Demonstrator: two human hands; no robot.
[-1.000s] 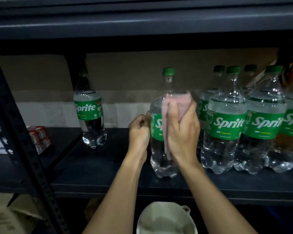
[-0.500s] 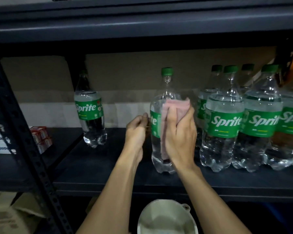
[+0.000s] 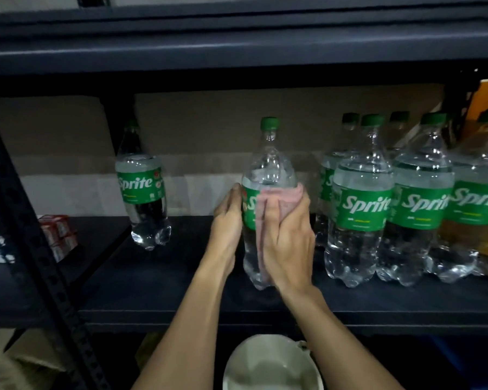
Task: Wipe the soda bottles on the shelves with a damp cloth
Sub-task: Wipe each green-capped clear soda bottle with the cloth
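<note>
Dark metal shelf [image 3: 152, 299], head view. Left hand [image 3: 227, 220] curls round the label side of one upright Sprite bottle [image 3: 268, 164] standing mid-shelf. Right hand [image 3: 289, 240] grips a pink cloth [image 3: 282, 199], pressed against the bottle's front. Seven green-capped bottles in all: one held, one lone bottle [image 3: 143, 192] at left, five grouped bottles [image 3: 362, 209] at right. One white bowl [image 3: 265, 364] sits below.
</note>
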